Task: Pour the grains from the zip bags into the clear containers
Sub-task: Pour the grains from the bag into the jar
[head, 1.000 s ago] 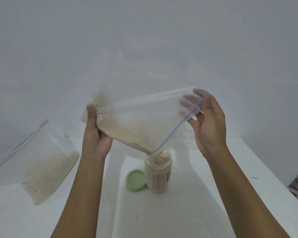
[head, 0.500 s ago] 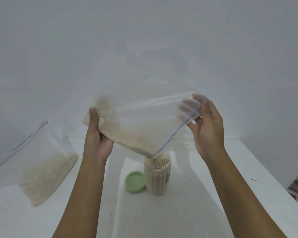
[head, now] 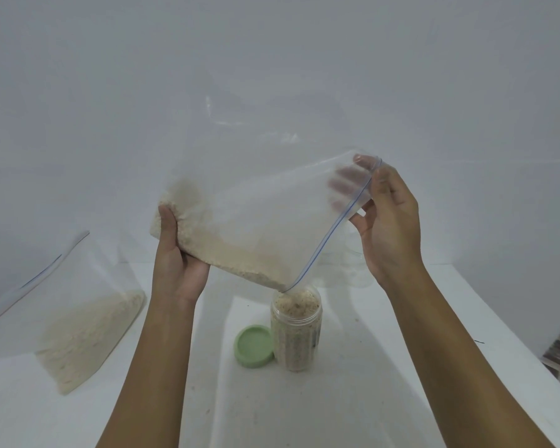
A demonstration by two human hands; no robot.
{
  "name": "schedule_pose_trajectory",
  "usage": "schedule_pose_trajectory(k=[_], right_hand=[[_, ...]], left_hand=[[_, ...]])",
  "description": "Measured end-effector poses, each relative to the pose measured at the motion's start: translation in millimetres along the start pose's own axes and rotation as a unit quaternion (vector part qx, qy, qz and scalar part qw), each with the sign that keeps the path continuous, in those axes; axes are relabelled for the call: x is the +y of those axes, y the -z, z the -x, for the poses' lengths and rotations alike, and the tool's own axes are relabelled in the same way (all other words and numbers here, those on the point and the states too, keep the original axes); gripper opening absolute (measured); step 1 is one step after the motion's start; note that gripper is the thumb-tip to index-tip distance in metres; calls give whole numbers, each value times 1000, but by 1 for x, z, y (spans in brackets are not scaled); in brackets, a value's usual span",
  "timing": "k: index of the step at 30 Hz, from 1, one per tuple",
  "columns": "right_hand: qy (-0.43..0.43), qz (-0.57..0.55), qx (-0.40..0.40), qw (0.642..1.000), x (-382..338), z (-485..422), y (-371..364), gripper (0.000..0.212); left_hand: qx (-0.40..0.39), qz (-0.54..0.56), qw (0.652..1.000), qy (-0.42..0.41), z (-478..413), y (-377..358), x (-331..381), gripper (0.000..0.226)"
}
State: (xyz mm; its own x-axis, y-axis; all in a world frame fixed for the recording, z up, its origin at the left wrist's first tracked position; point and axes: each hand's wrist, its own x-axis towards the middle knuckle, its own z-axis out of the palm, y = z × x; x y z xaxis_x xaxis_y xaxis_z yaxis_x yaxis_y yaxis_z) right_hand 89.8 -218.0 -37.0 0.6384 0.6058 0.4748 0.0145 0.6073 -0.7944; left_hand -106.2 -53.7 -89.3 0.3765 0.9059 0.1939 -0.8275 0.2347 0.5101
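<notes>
Hands well apart, both clamped on one zip bag, which is held in the air above the desk. Left hand grips the bag's closed bottom corner, fingers curled round the bulge of grains. Right hand pinches the upper corner of the open mouth, thumb in front, fingers visible through the plastic.

Bag is tilted. Its long axis runs from 10 o'clock at the left hand down to 4 o'clock, and the grains lie banked along the lower edge toward the low mouth corner. Blue zip line runs from 1 o'clock to 7 o'clock and ends just above the clear container.

Container stands upright on the desk, at 6 o'clock from that corner, 4 o'clock from the left hand and 7 o'clock from the right. Neither hand is clearly the nearer. Grain level is at the neck. Judgement: container is near capacity, and further tilt risks overflow.

Green lid lies at 9 o'clock of the container, touching or just beside it. Second zip bag, part full, rests far off at 9 o'clock.
</notes>
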Motion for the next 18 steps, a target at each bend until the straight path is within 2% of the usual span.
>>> schedule_pose_trajectory(k=[5,8,11,14,16,18], right_hand=[[16,40,-38,998,-2,-7,-18,21],[33,93,-76,992,-3,-14,-36,28],[52,135,-117,983,-3,-24,-57,33],[56,165,-152,973,1,-36,-84,34],[55,189,-168,966,7,-44,-103,34],[54,212,-182,959,14,-52,-123,34]], left_hand=[[27,14,1000,-2,-1,18,-2,35],[32,35,999,-6,-1,33,-3,39],[40,36,999,-3,-3,49,-7,51],[76,28,997,7,-8,71,-9,77],[110,-17,994,18,-12,83,-6,73],[153,-114,981,27,-18,93,-1,81]])
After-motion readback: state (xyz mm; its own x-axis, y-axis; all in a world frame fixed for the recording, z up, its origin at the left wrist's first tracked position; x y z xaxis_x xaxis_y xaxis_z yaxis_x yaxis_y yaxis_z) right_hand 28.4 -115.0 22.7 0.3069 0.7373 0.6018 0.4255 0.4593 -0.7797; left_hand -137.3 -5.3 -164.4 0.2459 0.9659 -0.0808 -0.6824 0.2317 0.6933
